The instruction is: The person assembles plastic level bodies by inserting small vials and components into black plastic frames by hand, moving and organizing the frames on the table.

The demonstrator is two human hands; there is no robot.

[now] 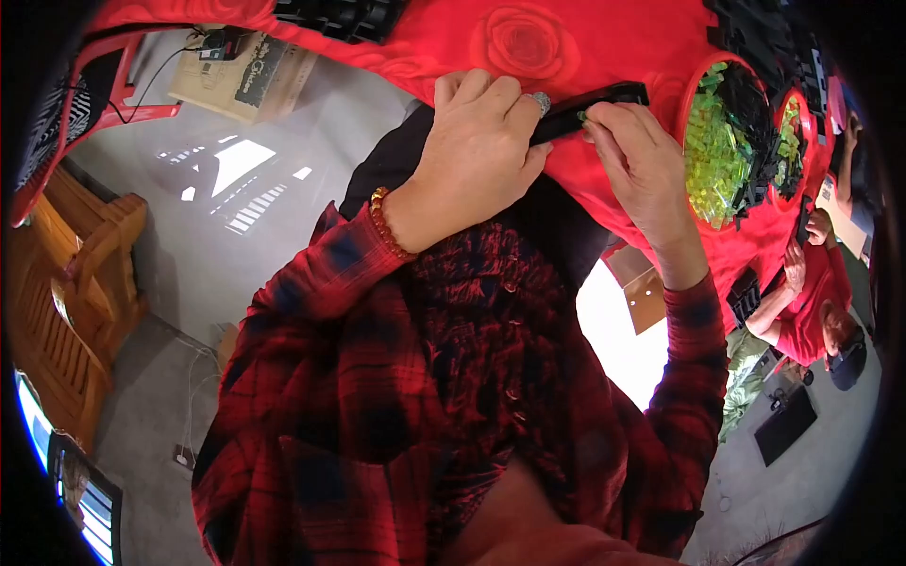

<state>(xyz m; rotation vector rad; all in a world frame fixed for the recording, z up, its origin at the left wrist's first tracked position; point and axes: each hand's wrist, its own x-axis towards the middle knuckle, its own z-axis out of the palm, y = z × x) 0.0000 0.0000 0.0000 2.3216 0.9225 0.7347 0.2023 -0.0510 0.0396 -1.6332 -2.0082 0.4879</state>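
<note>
My left hand [486, 141] is closed around one end of a long black plastic strip-like part [613, 94], at the near edge of the red rose-patterned tablecloth [613, 42]. My right hand [642, 156] is at the part's other side, thumb and forefinger pinched on a small greenish piece [582, 115] against it. Most of that piece is hidden by the fingertips. Just right of my right hand stands a red-rimmed round container [687, 94] holding yellow-green translucent small pieces [717, 141], with black parts along its right side.
A smaller red container [802, 123] with similar pieces stands further right. Black parts lie piled at the far left [344, 17] and far right [755, 28]. A co-worker in red [807, 311] handles a black part at the right. A cardboard box [245, 75] and wooden furniture [80, 292] stand left.
</note>
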